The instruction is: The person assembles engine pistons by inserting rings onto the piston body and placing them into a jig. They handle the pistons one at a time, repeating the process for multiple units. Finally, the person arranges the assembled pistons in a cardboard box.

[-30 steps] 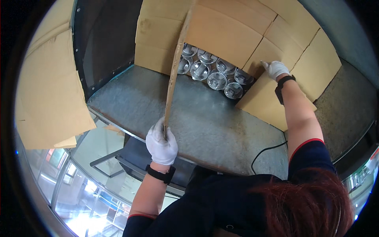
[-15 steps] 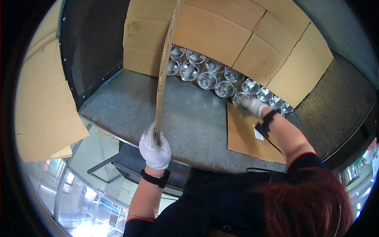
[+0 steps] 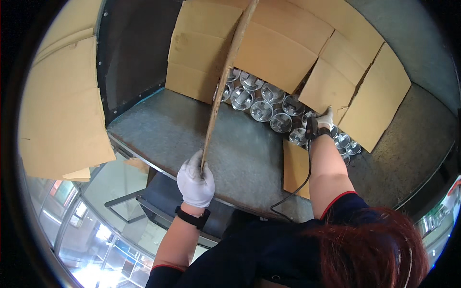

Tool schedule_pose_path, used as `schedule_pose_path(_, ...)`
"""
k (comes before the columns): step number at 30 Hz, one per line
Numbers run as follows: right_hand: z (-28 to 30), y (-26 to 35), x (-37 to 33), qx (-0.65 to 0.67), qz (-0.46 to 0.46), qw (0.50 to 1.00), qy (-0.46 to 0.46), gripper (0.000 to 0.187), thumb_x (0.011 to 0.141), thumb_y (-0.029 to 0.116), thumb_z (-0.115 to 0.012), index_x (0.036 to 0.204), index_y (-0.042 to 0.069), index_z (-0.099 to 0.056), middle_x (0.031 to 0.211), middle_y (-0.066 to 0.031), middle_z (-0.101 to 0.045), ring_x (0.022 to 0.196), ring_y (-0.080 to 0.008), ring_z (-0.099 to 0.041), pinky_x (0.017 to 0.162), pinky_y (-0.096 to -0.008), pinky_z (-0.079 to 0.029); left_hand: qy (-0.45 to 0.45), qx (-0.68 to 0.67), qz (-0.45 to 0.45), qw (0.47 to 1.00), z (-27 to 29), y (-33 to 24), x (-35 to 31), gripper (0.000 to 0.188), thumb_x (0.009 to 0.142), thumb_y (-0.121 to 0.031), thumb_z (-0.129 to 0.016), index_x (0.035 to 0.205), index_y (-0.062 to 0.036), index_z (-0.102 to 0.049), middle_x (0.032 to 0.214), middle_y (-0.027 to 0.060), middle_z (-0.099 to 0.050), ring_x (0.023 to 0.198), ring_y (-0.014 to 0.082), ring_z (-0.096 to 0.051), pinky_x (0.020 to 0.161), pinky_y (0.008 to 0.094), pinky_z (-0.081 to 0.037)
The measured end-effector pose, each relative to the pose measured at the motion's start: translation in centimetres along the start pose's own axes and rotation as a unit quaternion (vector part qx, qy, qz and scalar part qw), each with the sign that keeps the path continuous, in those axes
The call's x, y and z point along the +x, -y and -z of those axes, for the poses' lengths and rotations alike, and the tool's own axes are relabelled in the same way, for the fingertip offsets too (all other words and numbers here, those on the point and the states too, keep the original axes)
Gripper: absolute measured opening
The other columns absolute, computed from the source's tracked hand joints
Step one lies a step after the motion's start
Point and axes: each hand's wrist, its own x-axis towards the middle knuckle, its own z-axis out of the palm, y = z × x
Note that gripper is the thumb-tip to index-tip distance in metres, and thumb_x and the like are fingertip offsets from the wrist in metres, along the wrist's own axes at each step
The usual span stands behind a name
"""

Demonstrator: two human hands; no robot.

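Observation:
My gloved left hand (image 3: 196,181) is closed around the near end of an upright cardboard sheet (image 3: 222,98), seen nearly edge-on. Past that sheet, round silvery pieces that look like engine pistons (image 3: 261,111) stand in rows on the grey metal table. Several cardboard sheets (image 3: 281,45) lie over the rows behind. At the lower edge of a cardboard flap (image 3: 331,81) is my gloved right hand (image 3: 326,118), its thumb on top of the flap, pinching that edge above the pistons. A black wrist device partly hides its other fingers.
A loose cardboard piece (image 3: 295,165) lies on the metal table (image 3: 249,158), below my right forearm. A black cord (image 3: 288,198) trails from my right wrist across it. Dark panel (image 3: 137,53) and more cardboard (image 3: 62,110) stand at the left.
My right hand has moved up from over the pistons to the cardboard flap, and gaps beside the flap look wider. My left hand still holds the upright sheet. The whole view has shifted slightly.

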Motion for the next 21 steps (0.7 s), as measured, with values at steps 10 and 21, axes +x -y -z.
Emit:
schedule_pose_path(10,-3.9,8.5,-18.5,-0.285,0.246,0.917,0.132,0.022,0.099,0.026,-0.061,0.110,0.007,-0.063,0.086,-0.0053,-0.067,0.070,-0.0155,-0.061,0.066,-0.0284,-0.054,-0.077,-0.023,-0.018,0.997,0.6,0.0,-1.6,0.024,0.088,-0.017,-0.067,0.108,-0.0051,-0.071,0.085,0.0158,-0.072,0.073,0.0368,-0.067,0.069,0.0479,-0.054)
schedule_pose_path(21,1.2,2.9,-45.6,-0.070,0.139,0.965,0.210,0.030,0.100,0.037,-0.064,0.114,0.010,-0.061,0.098,-0.0083,-0.069,0.076,-0.0199,-0.066,0.062,-0.0259,-0.056,-0.279,0.085,0.079,0.953,22.5,1.2,-13.9,0.042,0.098,-0.040,-0.061,0.101,0.0006,-0.073,0.078,0.0232,-0.070,0.072,0.0382,-0.068,0.067,0.0465,-0.054)
